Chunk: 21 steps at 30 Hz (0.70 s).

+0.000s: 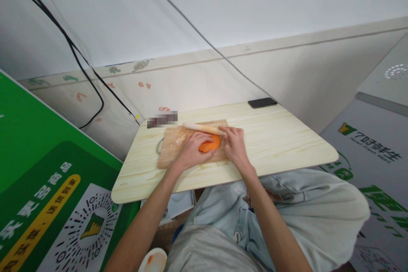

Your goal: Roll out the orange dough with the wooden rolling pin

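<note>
A flat round of orange dough (209, 144) lies on the wooden cutting board (165, 158). My left hand (194, 149) curves around its left side, fingers on the far edge and thumb on the near edge. Just beyond the dough, a pale wooden rolling pin (200, 128) lies crosswise. My right hand (235, 143) has its fingers closed over the pin's right end, close to the dough's right edge. White flour is scattered on the board's left part.
The board and a black phone (262, 102) are on a light wooden table (280, 140) against the wall. A pixelated dark object (162, 119) sits at the far left edge. Below, a white bowl (154, 260) has orange residue. Green panels (38, 144) stand left; cables hang along the wall.
</note>
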{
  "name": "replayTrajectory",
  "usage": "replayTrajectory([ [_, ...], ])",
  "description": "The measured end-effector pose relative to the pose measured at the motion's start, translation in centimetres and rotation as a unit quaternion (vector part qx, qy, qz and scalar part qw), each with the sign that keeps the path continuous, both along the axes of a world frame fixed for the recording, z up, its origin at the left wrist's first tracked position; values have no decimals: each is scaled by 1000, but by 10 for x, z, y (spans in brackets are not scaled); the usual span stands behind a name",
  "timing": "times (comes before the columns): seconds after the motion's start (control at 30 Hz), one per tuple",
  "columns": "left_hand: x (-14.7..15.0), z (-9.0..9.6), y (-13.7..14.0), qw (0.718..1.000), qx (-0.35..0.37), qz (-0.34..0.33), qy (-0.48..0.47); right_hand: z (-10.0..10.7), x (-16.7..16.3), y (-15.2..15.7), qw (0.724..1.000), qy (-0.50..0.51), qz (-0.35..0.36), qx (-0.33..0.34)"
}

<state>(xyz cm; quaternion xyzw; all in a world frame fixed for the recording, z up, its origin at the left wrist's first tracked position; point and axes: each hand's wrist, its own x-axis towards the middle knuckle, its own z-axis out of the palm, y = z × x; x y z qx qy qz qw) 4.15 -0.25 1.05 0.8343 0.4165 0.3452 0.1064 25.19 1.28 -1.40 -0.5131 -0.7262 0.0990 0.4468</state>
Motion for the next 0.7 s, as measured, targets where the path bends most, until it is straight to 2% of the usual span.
replayTrajectory([
  [0.27, 6, 3, -7, 996, 40, 54, 56, -2, 0, 0, 1000, 19, 12, 7],
  [0.47, 7, 3, -2, 999, 37, 3, 14, -2, 0, 0, 1000, 11, 11, 1],
  [0.7, 17, 7, -2, 999, 31, 26, 26, -2, 0, 1, 1000, 7, 8, 1],
])
